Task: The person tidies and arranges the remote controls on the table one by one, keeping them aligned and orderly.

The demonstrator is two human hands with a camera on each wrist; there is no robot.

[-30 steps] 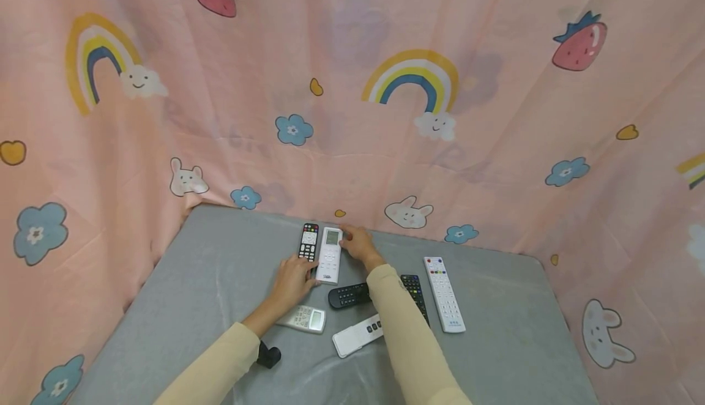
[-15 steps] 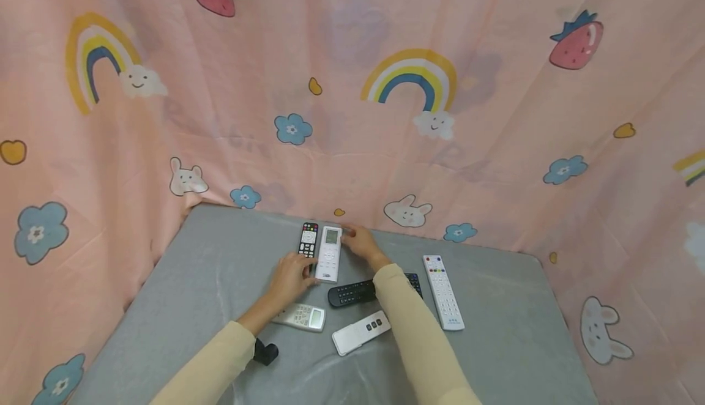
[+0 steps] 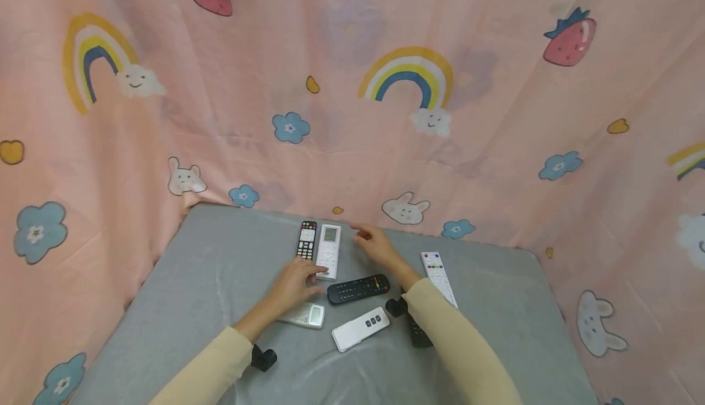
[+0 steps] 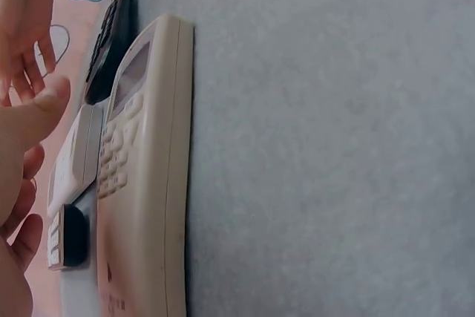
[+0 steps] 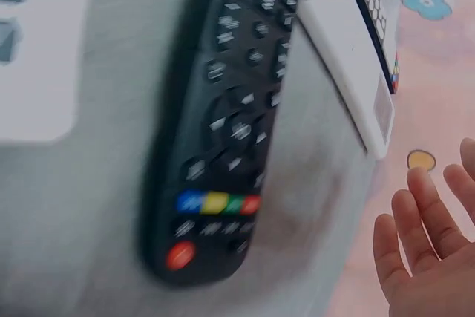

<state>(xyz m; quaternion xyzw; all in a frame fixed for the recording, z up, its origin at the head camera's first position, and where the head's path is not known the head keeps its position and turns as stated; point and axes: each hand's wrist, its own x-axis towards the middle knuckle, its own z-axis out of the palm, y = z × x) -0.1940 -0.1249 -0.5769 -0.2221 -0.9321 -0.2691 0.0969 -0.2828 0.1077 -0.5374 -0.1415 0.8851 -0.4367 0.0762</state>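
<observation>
Half a second ago the right hand (image 3: 377,246) had its fingertips at the upper right edge of the white remote with a screen (image 3: 328,253); now it is well clear of it, off to the right, empty, its fingers spread and loosely straight. The right sleeve (image 3: 459,338) has swung outward too, so the black remote (image 3: 358,289) shows whole, while the long white remote (image 3: 437,275) and the dark remote (image 3: 420,334) are partly covered. The left hand (image 3: 292,282) has loosened – fingers and thumb apart, gripping nothing – with a fingertip over the lower end of the white remote with a screen; whether it touches, I cannot tell. That remote lies flat on the grey worktop (image 3: 220,270), between the two hands – ahead of the left, to the left of the right – and just beside the slim remote with white keys (image 3: 306,238)
</observation>
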